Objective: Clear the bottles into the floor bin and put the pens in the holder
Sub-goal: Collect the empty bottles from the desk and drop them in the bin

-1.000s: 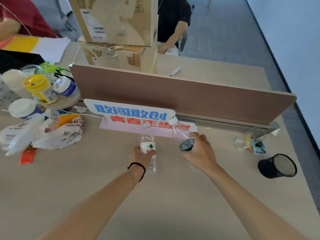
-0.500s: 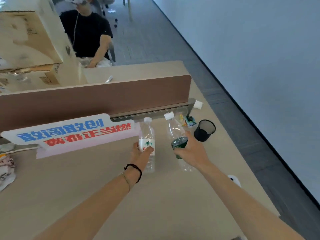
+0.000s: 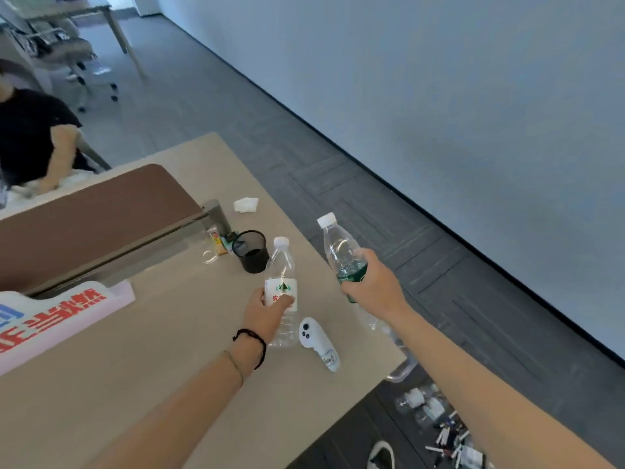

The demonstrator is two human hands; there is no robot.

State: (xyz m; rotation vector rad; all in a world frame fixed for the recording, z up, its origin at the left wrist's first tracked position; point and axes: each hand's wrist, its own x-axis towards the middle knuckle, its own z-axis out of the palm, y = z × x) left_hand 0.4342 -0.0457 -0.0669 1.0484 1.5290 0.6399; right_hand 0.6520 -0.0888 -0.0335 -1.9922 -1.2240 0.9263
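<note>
Right now both hands hold a clear plastic water bottle each, up above the desk [image 3: 169, 384]. The left hand [image 3: 265, 313] has its fingers and thumb curled round the white-label bottle [image 3: 281, 289], just at the label. That bottle stands almost upright, with its white cap on top. A black band and a thin bracelet sit on the left wrist.

The right hand [image 3: 372, 286] grips the green-label bottle [image 3: 341, 252] round its middle. This bottle leans a bit, with its white cap pointing up and to the far left, and it hangs out past the right edge of the desk, over the dark grey floor [image 3: 338, 170].

Just beside the left hand's bottle, on the near right, a white controller [image 3: 316, 341] lies flat on the desk. Farther away stands a black mesh pen holder [image 3: 252, 252], upright, near the end of the brown divider panel [image 3: 94, 218]. A small colourful packet [image 3: 218, 240] lies next to the holder, and a crumpled white tissue [image 3: 246, 204] lies at the far end of the desk. A white sign with blue and red letters [image 3: 54, 319] leans at the left.

Down on the floor at the near right is a clear bin [image 3: 402, 368], only partly in view, with clear bottles in the bin [image 3: 422, 401] and some small black and white bits I cannot make out. A person in a black shirt [image 3: 30, 133] sits on the far side of the divider.
</note>
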